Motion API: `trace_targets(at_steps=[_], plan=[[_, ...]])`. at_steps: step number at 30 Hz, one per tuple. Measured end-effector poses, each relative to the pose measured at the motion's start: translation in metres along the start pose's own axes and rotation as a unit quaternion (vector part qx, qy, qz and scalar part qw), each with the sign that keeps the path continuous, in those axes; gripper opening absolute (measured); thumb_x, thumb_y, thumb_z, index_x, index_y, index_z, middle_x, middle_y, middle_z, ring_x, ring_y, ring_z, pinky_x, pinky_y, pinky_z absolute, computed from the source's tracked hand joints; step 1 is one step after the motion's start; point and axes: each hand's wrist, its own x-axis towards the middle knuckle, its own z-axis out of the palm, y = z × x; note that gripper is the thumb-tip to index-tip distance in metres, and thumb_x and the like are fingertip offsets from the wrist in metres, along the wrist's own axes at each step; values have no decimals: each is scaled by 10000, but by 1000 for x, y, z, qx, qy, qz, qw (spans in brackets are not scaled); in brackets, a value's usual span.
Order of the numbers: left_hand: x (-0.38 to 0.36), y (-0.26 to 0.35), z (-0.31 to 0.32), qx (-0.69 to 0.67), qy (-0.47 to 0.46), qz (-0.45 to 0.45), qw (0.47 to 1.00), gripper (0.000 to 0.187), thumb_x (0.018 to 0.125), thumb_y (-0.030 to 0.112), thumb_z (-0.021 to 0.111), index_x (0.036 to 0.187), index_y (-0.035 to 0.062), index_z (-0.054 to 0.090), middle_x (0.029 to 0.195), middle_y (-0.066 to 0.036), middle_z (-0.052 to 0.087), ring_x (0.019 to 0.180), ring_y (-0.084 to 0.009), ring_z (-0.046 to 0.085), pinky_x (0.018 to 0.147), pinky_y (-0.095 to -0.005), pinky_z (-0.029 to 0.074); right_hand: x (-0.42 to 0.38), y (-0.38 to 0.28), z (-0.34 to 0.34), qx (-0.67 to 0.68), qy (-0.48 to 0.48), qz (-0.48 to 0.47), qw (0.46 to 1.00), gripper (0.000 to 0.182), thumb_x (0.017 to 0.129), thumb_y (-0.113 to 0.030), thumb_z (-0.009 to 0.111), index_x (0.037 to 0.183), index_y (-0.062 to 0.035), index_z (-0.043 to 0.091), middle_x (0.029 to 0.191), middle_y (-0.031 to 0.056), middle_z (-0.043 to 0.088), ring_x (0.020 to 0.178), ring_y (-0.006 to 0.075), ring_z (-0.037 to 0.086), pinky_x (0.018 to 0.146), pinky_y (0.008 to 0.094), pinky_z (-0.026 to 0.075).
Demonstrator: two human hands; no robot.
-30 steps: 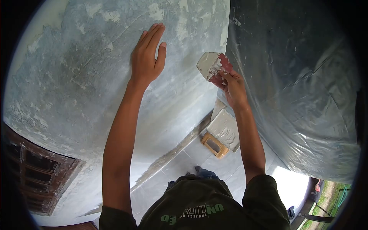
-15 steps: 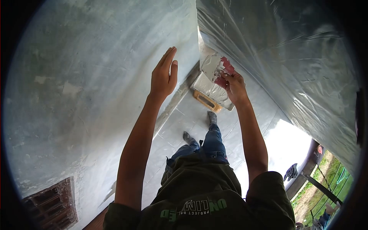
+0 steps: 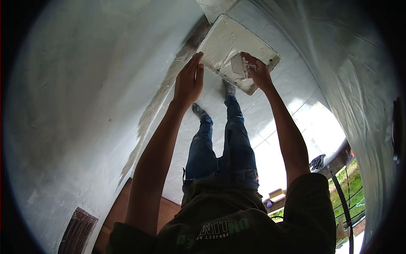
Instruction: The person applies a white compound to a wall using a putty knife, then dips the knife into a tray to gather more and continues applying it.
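Note:
A shallow rectangular tray (image 3: 218, 31) coated with white paste lies at the top centre. In my right hand (image 3: 261, 75) is a flat scraper (image 3: 238, 64) smeared with the same paste, its blade over the tray's near right part. The scraper has a reddish area beside my fingers. My left hand (image 3: 190, 81) is empty, its fingers stretched out and close together with the thumb a little apart. Its fingertips are at the tray's left corner; whether they touch it, I cannot tell.
A grey plastered wall (image 3: 93, 93) fills the left side. Translucent plastic sheeting (image 3: 338, 80) hangs on the right. My legs (image 3: 238, 144) stand on the tiled floor (image 3: 215, 110). A barred opening (image 3: 78, 230) is low on the left, and a dark cloth (image 3: 317, 162) lies at right.
The view has tilted and shifted, showing more of the tray and legs. My right hand with the scraper has come down onto the tray area. My left hand has stayed stretched out.

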Motion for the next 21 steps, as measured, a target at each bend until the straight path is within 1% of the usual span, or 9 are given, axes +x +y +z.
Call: trace_targets(at_steps=[1, 3, 4, 8, 10, 13, 15, 17, 21], plan=[[0, -7, 8, 1, -4, -8, 1000, 404, 1036, 171, 466, 1391, 2, 558, 1383, -254, 593, 1312, -392, 557, 1117, -434, 435, 13, 13, 3, 1, -5, 7, 1000, 402, 892, -7, 603, 1293, 21, 603, 1193, 166, 719, 1072, 274, 713, 901, 397, 567], [-6, -19, 19, -2, -11, -37, 999, 409, 1037, 169, 461, 1392, -9, 555, 1383, -261, 590, 1313, -398, 555, 1118, -435, 433, 30, 31, 14, -97, -29, -25, 995, 348, 886, 12, 590, 1233, 27, 616, 1206, 200, 711, 1101, 345, 697, 948, 411, 549], [-9, -25, 24, -1, -14, -44, 999, 409, 1037, 169, 461, 1392, -9, 555, 1383, -261, 590, 1313, -398, 555, 1118, -435, 433, 34, 38, 21, -57, -30, -114, 991, 250, 891, 17, 570, 1137, 43, 612, 1196, 213, 707, 1105, 393, 678, 934, 433, 552], [-21, -42, 37, -9, -25, -76, 997, 408, 1039, 166, 454, 1382, -28, 559, 1384, -269, 587, 1313, -398, 556, 1121, -433, 430, 61, 80, 41, -112, -86, -131, 981, 201, 899, 24, 534, 1094, 41, 582, 1177, 208, 711, 1068, 417, 677, 905, 470, 558], [-25, -45, 39, -9, -26, -88, 996, 407, 1040, 165, 451, 1375, -36, 562, 1382, -271, 587, 1312, -397, 557, 1122, -432, 429, 69, 83, 46, -237, -89, -75, 964, 187, 901, 23, 516, 1083, 32, 554, 1155, 202, 715, 1035, 433, 677, 878, 503, 558], [-31, -51, 39, -8, -27, -104, 994, 407, 1040, 167, 449, 1370, -42, 565, 1374, -274, 593, 1309, -397, 561, 1121, -434, 431, 76, 97, 55, -221, -75, -113, 966, 207, 899, 29, 511, 1102, 29, 548, 1141, 203, 715, 1034, 440, 677, 869, 517, 558], [-33, -55, 38, -8, -20, -95, 995, 405, 1040, 164, 446, 1363, -48, 569, 1366, -276, 598, 1299, -402, 568, 1115, -436, 436, 85, 109, 61, -240, -95, -77, 963, 244, 884, 44, 511, 1125, 35, 548, 1178, 192, 710, 1064, 414, 676, 894, 508, 553], [-33, -60, 39, -12, -26, -113, 993, 404, 1040, 162, 444, 1361, -50, 568, 1362, -277, 600, 1294, -404, 571, 1112, -439, 439, 90, 115, 64, -146, -118, -151, 971, 283, 865, 67, 503, 1141, 34, 554, 1199, 175, 709, 1100, 379, 672, 929, 494, 543], [-38, -62, 43, -17, -29, -134, 990, 402, 1041, 160, 439, 1361, -47, 569, 1355, -277, 604, 1283, -408, 578, 1106, -444, 443, 89, 100, 78, -134, -159, -157, 965, 344, 856, 78, 503, 1188, 28, 578, 1212, 163, 709, 1130, 343, 669, 961, 460, 533]])
